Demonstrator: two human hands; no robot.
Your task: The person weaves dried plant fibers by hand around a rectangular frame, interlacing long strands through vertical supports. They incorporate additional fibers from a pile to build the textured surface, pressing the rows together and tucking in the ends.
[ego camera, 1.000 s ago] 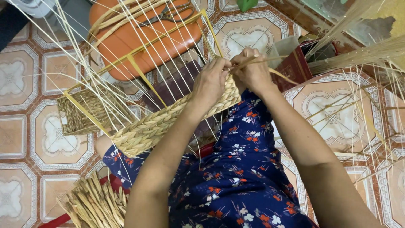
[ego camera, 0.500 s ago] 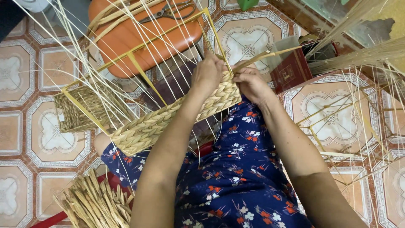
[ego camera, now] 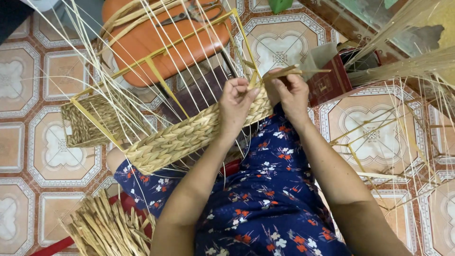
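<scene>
A half-woven straw basket rests across my lap, its thin pale uprights fanning upward. My left hand grips the basket's top edge near its right corner, fingers curled over the weave. Just to the right, my right hand pinches a flat straw strand that sticks out to the right above the corner. Both hands sit close together at that corner.
An orange plastic stool with scissors on it stands ahead. A dark red box sits right of my hands. A straw bundle lies at lower left, more loose stalks at the right, over a patterned tile floor.
Both hands have shifted slightly right along the basket's rim. My right hand has lifted and now holds a strand pointing right.
</scene>
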